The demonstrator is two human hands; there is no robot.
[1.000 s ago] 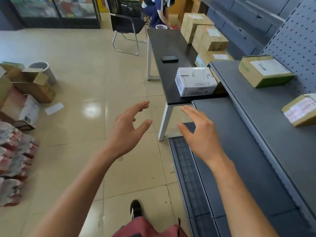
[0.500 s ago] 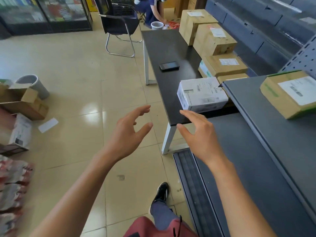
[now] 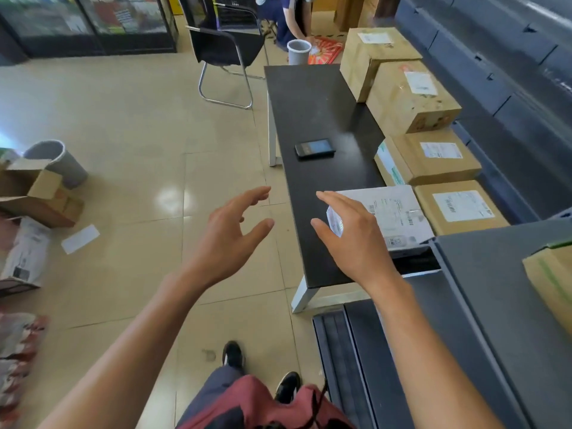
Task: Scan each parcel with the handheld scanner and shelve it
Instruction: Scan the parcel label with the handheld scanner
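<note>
Both hands, left (image 3: 229, 243) and right (image 3: 356, 243), empty, fingers spread, poised to flank white parcel (image 3: 393, 218) at bench (image 3: 309, 113) edge; scanner (image 3: 315, 147) lies beyond, within reach

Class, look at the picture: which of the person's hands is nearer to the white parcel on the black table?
Right. The right hand overlaps the white parcel's near corner in view, fingers spread; contact is unclear. The left hand hangs open over the floor, left of the table.
</note>
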